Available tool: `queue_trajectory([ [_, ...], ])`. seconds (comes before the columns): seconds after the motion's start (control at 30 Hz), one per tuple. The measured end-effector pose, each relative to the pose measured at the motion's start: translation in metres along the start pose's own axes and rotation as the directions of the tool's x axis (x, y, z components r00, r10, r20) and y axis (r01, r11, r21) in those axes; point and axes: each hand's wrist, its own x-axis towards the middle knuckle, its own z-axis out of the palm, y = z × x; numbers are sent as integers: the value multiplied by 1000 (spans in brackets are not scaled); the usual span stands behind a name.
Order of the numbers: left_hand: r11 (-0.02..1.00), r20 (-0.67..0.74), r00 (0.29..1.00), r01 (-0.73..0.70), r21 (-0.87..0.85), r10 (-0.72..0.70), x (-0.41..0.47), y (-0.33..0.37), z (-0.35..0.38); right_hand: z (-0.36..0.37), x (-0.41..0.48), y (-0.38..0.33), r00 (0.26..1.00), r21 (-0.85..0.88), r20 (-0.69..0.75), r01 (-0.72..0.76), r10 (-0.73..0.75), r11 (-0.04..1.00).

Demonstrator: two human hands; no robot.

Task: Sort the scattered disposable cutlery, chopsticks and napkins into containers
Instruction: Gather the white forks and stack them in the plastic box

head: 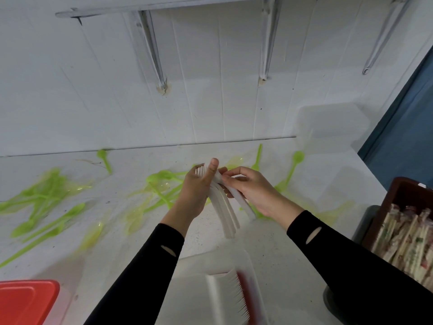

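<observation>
The person's left hand point(195, 192) is gripping a bundle of white plastic forks point(225, 209) near the necks, its thumb pressing up along the front of the bundle; the tines are pointing up and away from the person, just above the grip, and the handles are fanning down towards the person below it; the bundle's long axis is running nearly straight away from the body, leaning a little to the left at the tine end. The right hand point(254, 192) is pinching the same forks from the right side, its fingertips meeting the left thumb, with one fork handle slanting down to the right under its palm; both hands are holding the bundle above the white countertop point(140, 233).

Green plastic spoons point(50, 188) are lying scattered on the counter to the left of the grip, behind it and to its right, pointing every way. Below the grip, closest to the person, a pale tray point(187, 289) is holding a row of white forks point(228, 294) with tines pointing right. Far to the lower left of the grip a red lid point(25, 301) is lying; to the right, a dark brown box point(398, 191) is holding paper-wrapped chopsticks point(407, 238) standing on end.
</observation>
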Motion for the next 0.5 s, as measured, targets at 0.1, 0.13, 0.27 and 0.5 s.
queue_trajectory([
  [0.1,999,34,998,50,-3,-50,-2,1,2,2,0,3,998,-148,7,60,-59,987],
  [0.13,999,16,999,52,0,-52,-2,2,1,2,-1,4,998,-210,37,61,-55,976],
  [0.27,1000,-71,997,1,-11,-2,0,2,-2,4,-4,4,976,-267,218,33,27,963],
  [0.5,997,-263,964,-44,-58,28,1,3,4,6,-3,7,963,-318,262,146,-61,937],
])
